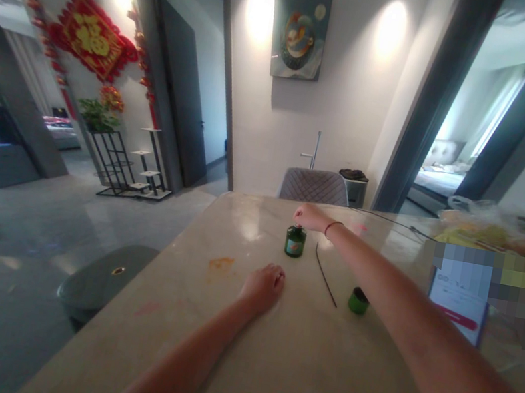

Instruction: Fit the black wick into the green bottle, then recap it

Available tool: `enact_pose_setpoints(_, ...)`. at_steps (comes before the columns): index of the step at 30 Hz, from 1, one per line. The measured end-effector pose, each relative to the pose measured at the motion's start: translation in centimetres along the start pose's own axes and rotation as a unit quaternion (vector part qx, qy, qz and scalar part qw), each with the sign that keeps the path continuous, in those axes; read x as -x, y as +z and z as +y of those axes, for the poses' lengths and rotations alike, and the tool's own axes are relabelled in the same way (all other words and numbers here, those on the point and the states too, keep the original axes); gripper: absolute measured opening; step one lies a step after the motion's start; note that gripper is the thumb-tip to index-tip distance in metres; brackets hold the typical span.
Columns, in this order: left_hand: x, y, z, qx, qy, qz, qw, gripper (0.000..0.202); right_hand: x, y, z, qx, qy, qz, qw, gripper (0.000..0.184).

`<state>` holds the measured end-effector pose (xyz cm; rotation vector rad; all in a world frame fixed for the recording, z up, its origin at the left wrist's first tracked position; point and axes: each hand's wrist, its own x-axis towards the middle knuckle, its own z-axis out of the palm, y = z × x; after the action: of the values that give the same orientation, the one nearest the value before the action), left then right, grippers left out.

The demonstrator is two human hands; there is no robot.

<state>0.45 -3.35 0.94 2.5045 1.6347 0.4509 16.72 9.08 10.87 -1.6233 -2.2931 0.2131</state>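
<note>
So the small green jar (294, 241) stands upright around the middle of the worktop (311, 381), label facing the camera. The right hand (312, 217) is stretched out over it, fingers bunched just above and behind the jar's top. The grip looks narrow, but I honestly can't tell whether it's pinching something or even touching the rim.

The left hand (263, 287) rests on the worktop nearer the body, a bit apart from the jar. It's curled into a loose fist with nothing in it that I can see.

My take: a jar that small tips easily when you work at its mouth with one outstretched arm. I'd bring the left hand up to steady the base and keep the right wrist low, coming straight down.

On containers: a green cap (358, 301) lies off to the right, well apart from the jar, so the jar is probably open. What's inside is too dark to make out. A thin dark stick (326, 275) lies between jar and cap.

Further out there's a phone (459, 306) and some plastic bags (491, 227) on the right side. A grey chair (314, 185) sits at the far end.
</note>
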Motion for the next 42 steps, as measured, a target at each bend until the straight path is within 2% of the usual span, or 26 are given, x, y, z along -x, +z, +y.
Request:
enact_pose_setpoints(7, 0.0, 0.0, 0.1, 0.001, -0.005, -0.006, 1.000, 0.026, 0.3, 0.0, -0.1, 0.002, -0.003, 0.025, 1.000, 0.019)
enact_pose_setpoints(12, 0.0, -0.1, 0.1, 0.000, -0.011, -0.011, 1.000, 0.026, 0.2, -0.1, -0.3, -0.016, 0.003, 0.004, 1.000, 0.028)
enact_pose_setpoints(16, 0.1, 0.0, 0.0, 0.002, -0.005, -0.006, 1.000, 0.025, 0.3, -0.5, -0.6, 0.013, 0.000, 0.022, 1.000, 0.033)
enact_pose_setpoints(20, 0.0, 0.1, -0.1, 0.003, -0.001, 0.001, 1.000, 0.025, 0.5, -0.7, -0.6, 0.059, -0.011, 0.041, 0.997, 0.023)
enact_pose_setpoints(25, 0.0, 0.1, 0.0, 0.001, -0.003, -0.005, 1.000, 0.024, 0.1, -0.5, -0.3, 0.085, -0.047, 0.019, 0.995, 0.018)
enact_pose_setpoints(36, 0.1, -0.2, 0.2, 0.006, -0.008, -0.014, 1.000, 0.026, -0.8, -0.1, -1.4, 0.120, -0.043, -0.014, 0.992, 0.016)
enact_pose_setpoints(42, 0.0, -0.3, 0.2, 0.003, -0.014, -0.017, 1.000, 0.026, -0.6, -0.1, -1.8, 0.112, -0.026, -0.015, 0.993, 0.030)
